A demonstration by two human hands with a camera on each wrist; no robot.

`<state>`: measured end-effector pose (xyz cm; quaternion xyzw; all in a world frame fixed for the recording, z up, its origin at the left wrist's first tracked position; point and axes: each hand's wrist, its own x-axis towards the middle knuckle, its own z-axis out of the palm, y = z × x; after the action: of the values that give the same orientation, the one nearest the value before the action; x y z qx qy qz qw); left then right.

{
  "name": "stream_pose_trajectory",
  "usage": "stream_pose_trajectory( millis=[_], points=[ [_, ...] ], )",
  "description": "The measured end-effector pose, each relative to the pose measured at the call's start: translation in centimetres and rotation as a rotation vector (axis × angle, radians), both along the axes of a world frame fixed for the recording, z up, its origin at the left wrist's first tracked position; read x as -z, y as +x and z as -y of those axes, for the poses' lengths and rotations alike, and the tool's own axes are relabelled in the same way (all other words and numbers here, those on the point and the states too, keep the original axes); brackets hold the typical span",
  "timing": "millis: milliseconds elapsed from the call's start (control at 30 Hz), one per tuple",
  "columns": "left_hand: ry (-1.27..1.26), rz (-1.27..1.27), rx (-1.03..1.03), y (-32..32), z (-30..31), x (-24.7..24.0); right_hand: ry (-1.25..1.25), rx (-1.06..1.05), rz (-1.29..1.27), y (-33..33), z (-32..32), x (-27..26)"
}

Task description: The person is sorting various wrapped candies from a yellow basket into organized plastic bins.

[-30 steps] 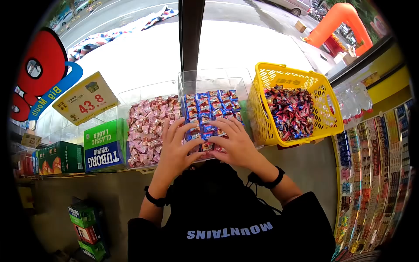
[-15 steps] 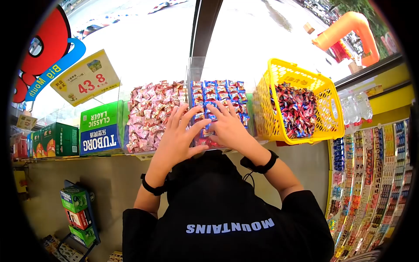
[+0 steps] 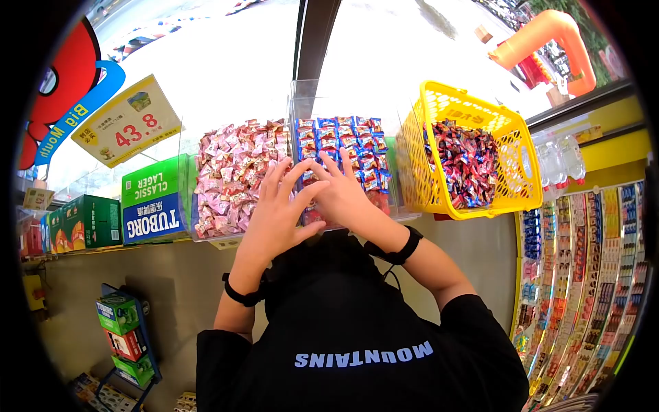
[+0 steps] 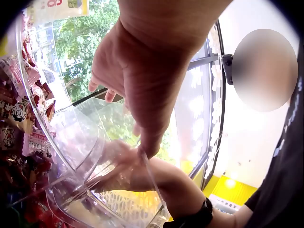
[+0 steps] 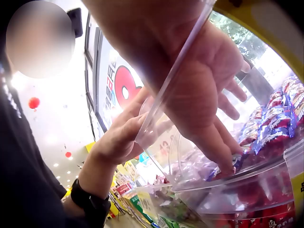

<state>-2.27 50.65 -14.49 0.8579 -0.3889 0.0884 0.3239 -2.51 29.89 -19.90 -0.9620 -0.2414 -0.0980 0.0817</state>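
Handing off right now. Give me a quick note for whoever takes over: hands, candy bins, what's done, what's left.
Left hand: open, fingers spread, at the clear bin's near left wall, beside the pink candies.
Right hand: open, fingertips down on the blue candies inside that bin.
Done: the far rows of blue candies lie in neat lines.
Left: probably the near rows, which the hands hide.
The yellow basket stands to the right, clear of both hands.

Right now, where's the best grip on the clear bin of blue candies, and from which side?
Probably the front lip of the clear bin, coming from the front: that wall is low, while the pink candy bin and yellow basket flank its sides. The left hand and right hand rest there, fingers straight.
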Motion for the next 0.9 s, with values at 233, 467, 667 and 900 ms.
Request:
stream_pose_trajectory(
  millis=[233,467,667,900],
  points=[
    [0.005,-0.002,-0.009,-0.1,0.1,-0.2,-0.080,0.069,-0.040,0.4,-0.3,-0.2],
    [0.014,-0.007,-0.025,-0.3,0.2,-0.3,-0.002,0.070,0.031,0.3,-0.3,-0.2],
    [0.023,0.006,-0.030,-0.3,0.3,-0.2,0.136,0.082,0.078,-3.8,1.8,-5.8],
    [0.052,0.028,-0.107,-1.4,2.0,-0.8,0.185,0.188,0.125,-9.8,6.8,-10.1]
  ],
)
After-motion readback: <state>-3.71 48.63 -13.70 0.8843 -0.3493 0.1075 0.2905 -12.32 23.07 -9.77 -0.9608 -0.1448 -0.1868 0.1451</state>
